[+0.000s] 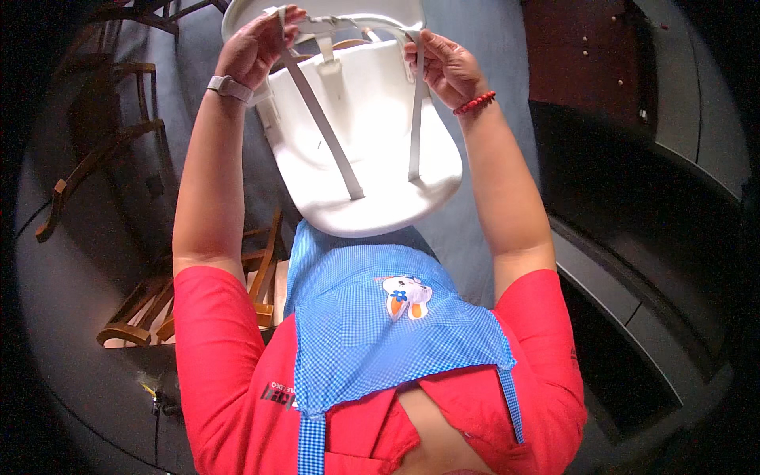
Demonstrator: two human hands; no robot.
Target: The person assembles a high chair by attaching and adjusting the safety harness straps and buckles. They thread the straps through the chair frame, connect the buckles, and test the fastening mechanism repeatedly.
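In front of me is a white plastic child's seat [372,119], probably a high chair, its rounded edge towards my body. Two grey harness straps [321,123] run from its backrest side near me up to my hands. My left hand [255,49] is closed on one strap at the far left of the seat. At the far right, my right hand [448,66] pinches the other strap [416,131] between thumb and fingers. A further stretch of webbing [348,22] spans between both hands. A white buckle piece [328,59] lies on the seat between them.
Wooden chairs [103,170] stand to the left, one with a pale seat [281,289] near my left elbow. A dark reddish-brown cabinet [590,63] with small knobs is at the far right. Below it runs a long dark piece of furniture [633,190]. The floor [507,103] is grey-blue.
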